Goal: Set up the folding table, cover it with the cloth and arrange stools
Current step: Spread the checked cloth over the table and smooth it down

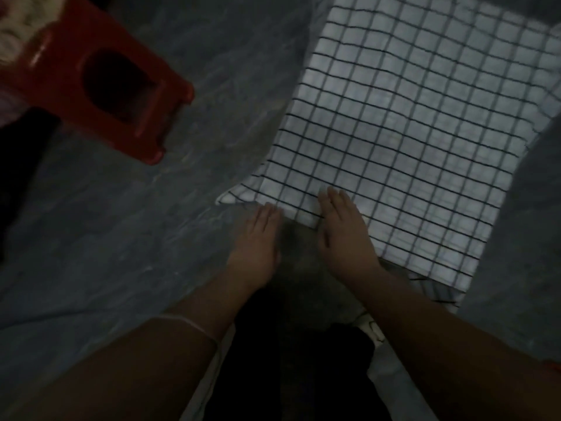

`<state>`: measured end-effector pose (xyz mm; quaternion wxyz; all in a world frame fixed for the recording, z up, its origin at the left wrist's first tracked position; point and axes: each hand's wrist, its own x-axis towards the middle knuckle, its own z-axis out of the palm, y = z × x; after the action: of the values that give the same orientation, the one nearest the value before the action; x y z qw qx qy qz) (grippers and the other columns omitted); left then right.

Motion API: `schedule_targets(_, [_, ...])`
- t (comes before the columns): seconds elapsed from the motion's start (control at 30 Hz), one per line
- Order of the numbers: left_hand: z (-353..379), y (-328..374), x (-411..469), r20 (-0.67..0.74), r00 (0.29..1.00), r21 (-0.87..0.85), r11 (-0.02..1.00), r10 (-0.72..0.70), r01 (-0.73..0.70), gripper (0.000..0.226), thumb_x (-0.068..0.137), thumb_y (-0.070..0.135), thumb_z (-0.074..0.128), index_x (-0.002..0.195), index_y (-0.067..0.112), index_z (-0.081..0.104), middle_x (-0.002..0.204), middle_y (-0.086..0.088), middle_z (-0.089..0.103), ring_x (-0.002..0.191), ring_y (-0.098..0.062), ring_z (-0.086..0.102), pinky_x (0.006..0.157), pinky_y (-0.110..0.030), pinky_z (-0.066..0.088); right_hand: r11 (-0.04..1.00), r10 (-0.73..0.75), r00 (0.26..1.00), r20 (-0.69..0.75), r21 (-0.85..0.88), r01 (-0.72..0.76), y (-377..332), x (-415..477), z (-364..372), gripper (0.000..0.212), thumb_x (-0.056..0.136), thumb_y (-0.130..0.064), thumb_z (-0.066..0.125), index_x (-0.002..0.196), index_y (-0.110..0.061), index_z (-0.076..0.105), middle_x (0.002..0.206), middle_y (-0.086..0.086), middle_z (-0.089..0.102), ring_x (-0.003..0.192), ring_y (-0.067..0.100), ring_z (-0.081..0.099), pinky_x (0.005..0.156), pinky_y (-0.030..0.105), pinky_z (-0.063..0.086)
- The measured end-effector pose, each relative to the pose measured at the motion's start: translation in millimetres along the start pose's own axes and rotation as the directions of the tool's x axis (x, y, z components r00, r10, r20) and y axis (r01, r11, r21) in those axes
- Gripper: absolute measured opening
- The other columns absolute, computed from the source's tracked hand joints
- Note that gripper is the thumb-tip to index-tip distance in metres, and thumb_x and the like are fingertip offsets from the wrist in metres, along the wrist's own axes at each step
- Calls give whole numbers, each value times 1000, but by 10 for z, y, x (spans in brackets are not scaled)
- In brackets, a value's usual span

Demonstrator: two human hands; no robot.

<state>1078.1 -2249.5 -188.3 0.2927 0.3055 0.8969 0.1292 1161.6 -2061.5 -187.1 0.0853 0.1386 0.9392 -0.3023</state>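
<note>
A white cloth with a black grid pattern (pixel 409 141) lies spread over a flat surface at centre right, its near edge hanging over. My right hand (pixel 343 235) lies flat with straight fingers on the cloth's near left corner. My left hand (pixel 258 241) is flat beside it, fingertips touching the cloth's edge. A red plastic stool (pixel 100 83) stands at the upper left, seen from above, with a dark hole in its side. The table under the cloth is hidden.
Grey marbled floor (pixel 151 223) fills the left and middle of the view. A pale patterned thing (pixel 18 28) sits at the top left by the stool. My dark-clothed legs are at the bottom centre. The scene is dim.
</note>
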Motion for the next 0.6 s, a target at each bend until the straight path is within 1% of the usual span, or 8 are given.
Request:
schedule_targets(0.07, [-146,-280,-1,-78,994,-107,992,-70,62,66,91,12,57,152,3,31,159,-18,28,149,-31,23,123,-35,12,998,-54,998,13,-21,55,-182,233,104,62,95,-19,46,154,-7,32,160,15,31,150,31,22,123,45,19])
schedule_targets(0.13, [-246,-544,53,-119,987,-124,988,-105,90,66,90,9,61,150,2,34,157,-18,33,147,-31,28,120,-31,12,995,-81,996,21,-60,83,-321,462,197,60,95,-23,40,152,-7,36,158,15,35,148,32,26,122,48,21])
schedule_targets(0.23, [-336,-888,258,-114,993,-30,999,-28,24,68,89,11,63,150,3,35,156,-17,35,146,-32,30,117,-30,6,983,-69,996,55,-164,78,-463,769,336,62,96,-30,34,153,-9,32,159,14,34,148,30,25,121,51,22])
schedule_targets(0.3, [-343,-1030,458,-50,996,30,997,71,-70,69,90,15,63,152,7,33,158,-13,32,148,-29,28,119,-33,5,968,-35,997,75,-245,53,-489,899,454,61,99,-32,33,156,-12,26,162,11,26,151,28,19,122,52,17])
schedule_targets(0.4, [-277,-1076,730,73,989,-99,988,125,-117,66,91,21,61,151,10,36,153,-13,42,142,-30,38,118,-40,18,937,-14,997,70,-347,37,-442,993,615,62,102,-35,40,157,-12,22,165,10,21,152,27,14,123,53,10])
schedule_targets(0.47, [-232,-1041,843,97,992,-176,982,86,-68,60,94,24,61,150,16,40,142,-13,54,130,-30,50,106,-35,30,912,-20,998,57,-408,42,-401,1014,698,64,101,-36,41,157,-11,22,165,10,20,153,28,13,123,54,9])
schedule_targets(0.53, [-192,-1006,914,90,994,-237,971,59,-37,55,95,23,60,148,20,43,134,-11,60,120,-29,57,95,-31,36,895,-22,999,47,-445,40,-383,1020,757,64,101,-37,38,157,-10,22,165,10,20,153,28,13,123,55,8])
schedule_targets(0.6, [-154,-993,964,89,994,-245,969,56,-32,52,96,22,59,146,20,45,131,-12,62,116,-29,59,89,-30,38,888,-22,999,34,-459,35,-376,1018,786,64,101,-37,37,157,-10,22,165,11,21,153,29,14,122,56,9])
